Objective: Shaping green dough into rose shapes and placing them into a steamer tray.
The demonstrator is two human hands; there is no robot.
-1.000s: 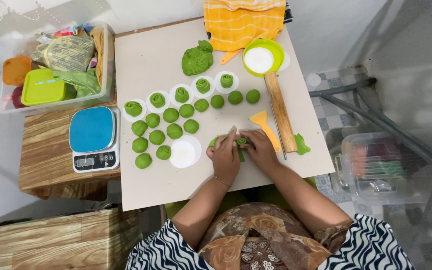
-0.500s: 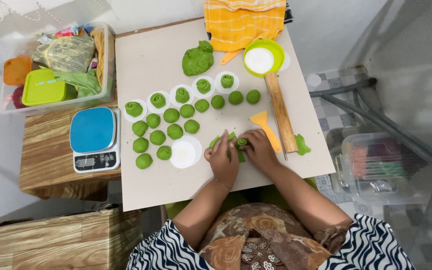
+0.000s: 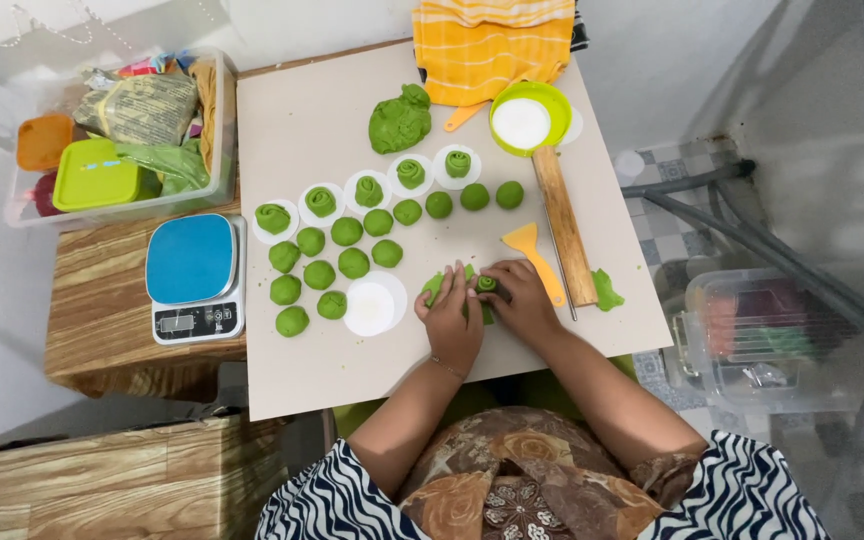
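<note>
Both hands are working a green dough roll [image 3: 485,284] near the tabletop's [image 3: 302,140] front edge. The left hand [image 3: 452,312] is lying flat, fingers loosely spread, on it; the right hand [image 3: 519,298] is pinching its end. Fingers are hiding most of it.

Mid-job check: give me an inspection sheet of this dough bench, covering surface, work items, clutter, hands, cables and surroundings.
Surface: beige square board, lightly floured.
Job's things: rolled green dough piece under both hands; plain green dough balls in rows; spiral green rolls on white paper rounds; green dough lump.
Clutter: yellow plastic scraper, wooden rolling pin, green bowl of white flour, orange striped cloth.
Grippers: left hand flat beside the roll; right hand pinching it.
Cables: nothing seen.
Surroundings: blue-topped kitchen scale, clear plastic storage tub, second clear tub on the floor.
</note>
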